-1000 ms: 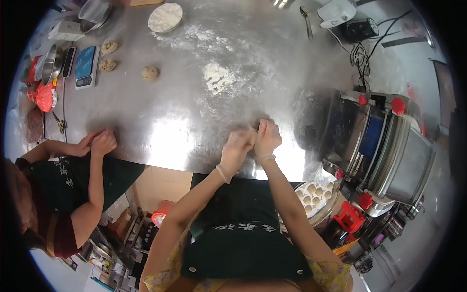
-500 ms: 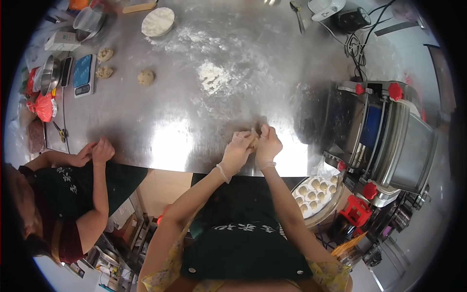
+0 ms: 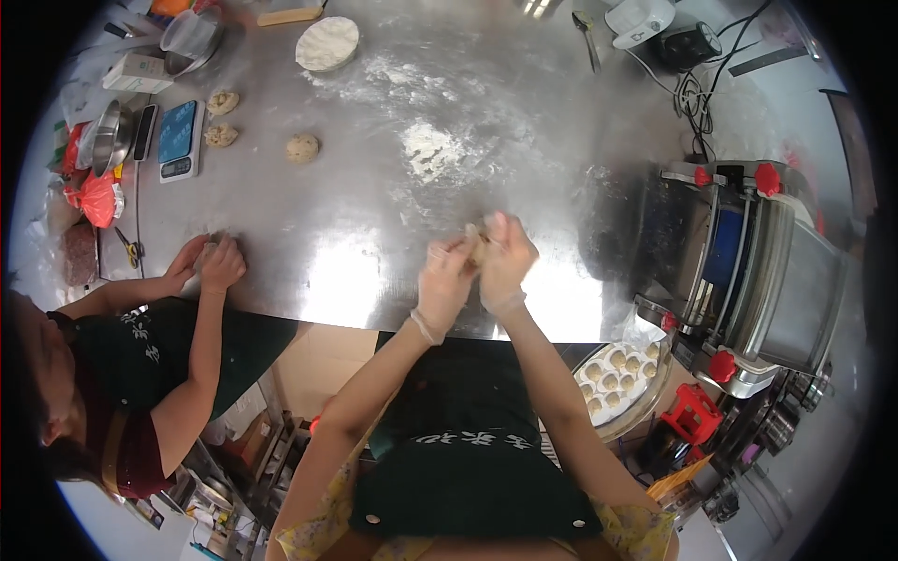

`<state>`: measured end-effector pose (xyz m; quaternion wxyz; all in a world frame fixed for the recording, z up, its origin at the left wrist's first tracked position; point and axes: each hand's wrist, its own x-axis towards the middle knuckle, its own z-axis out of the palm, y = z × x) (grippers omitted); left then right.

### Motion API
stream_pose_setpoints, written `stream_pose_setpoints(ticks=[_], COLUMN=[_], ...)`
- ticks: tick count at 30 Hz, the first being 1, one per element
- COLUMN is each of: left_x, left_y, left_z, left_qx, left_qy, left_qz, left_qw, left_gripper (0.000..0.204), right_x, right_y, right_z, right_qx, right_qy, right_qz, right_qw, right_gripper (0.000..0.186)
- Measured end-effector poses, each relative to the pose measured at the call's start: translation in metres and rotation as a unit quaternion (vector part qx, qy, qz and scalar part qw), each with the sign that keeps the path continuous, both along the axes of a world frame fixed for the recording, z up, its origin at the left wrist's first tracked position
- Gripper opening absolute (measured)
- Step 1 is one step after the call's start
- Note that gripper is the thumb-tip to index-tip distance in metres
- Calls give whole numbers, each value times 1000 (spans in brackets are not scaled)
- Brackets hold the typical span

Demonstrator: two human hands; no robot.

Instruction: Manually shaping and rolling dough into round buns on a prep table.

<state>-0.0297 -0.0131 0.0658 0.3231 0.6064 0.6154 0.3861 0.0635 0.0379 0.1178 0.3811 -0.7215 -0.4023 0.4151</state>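
My left hand and my right hand, both in clear plastic gloves, meet above the near edge of the steel table. Pinched between their fingertips is a small piece of pale dough, mostly covered by the fingers. Beyond my hands, loose white flour is spread on the steel. Farther left lies a round dough lump, with two more dough lumps beside a kitchen scale.
At the left, a co-worker's hands are over the table edge. A bowl of flour stands at the back. On the right is a metal rolling machine; below it sits a tray of round dough pieces in flour. Cables lie at the back right.
The view has shifted slightly, so the table appears farther right. My hands have moved a little left over the table, still pinching the dough. The co-worker's hands have moved slightly farther over the table.
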Motion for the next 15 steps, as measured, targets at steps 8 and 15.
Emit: stream_pose_setpoints(ticks=[8, 15], left_x=[-41, -48], left_y=[16, 10], left_z=[-24, -21], left_qx=[-43, -20], left_qy=[-63, 24], left_qz=[41, -110], left_qw=[996, 993], left_gripper=[61, 62], right_x=[-18, -22], right_y=[21, 6], right_z=[-92, -90], right_qx=[175, 82], right_qy=[-299, -299], right_qz=[132, 98], right_qw=[929, 946], right_gripper=[27, 30])
